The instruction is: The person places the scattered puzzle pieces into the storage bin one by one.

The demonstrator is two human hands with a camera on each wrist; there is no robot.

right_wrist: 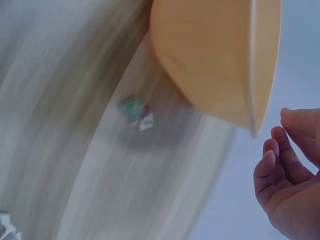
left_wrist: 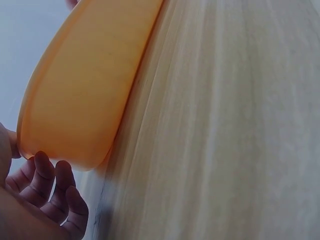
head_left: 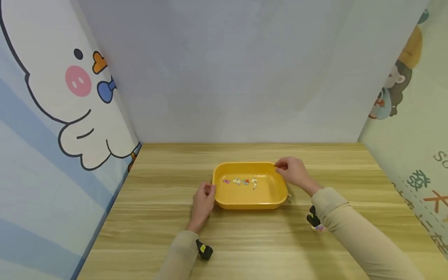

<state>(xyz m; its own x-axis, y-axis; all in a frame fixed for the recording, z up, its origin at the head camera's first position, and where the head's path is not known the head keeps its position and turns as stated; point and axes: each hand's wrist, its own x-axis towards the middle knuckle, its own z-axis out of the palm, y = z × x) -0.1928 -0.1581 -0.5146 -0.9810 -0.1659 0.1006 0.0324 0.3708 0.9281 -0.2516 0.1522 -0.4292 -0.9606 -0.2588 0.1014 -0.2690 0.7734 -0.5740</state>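
A yellow plastic basin [head_left: 249, 196] with rounded corners stands on the wooden table. Several small, flat, colourful cutouts lie in a row on its floor, among them a pink-purple one [head_left: 226, 181] and a pale one [head_left: 254, 182]. At the basin's left end my left hand [head_left: 203, 202] pinches the rim, thumb above and fingertips against the outer wall in the left wrist view. My right hand [right_wrist: 292, 170] is beside the far right corner, its fingers bent and thumb near the index finger. A gap shows between these fingertips and the rim in the right wrist view.
A small greenish cutout [right_wrist: 137, 114] lies on the table by the basin's near right corner. More cutouts [head_left: 318, 228] lie partly hidden under the right wrist camera. A grey wall [head_left: 238, 77] closes the table's back, with printed cloths at both sides.
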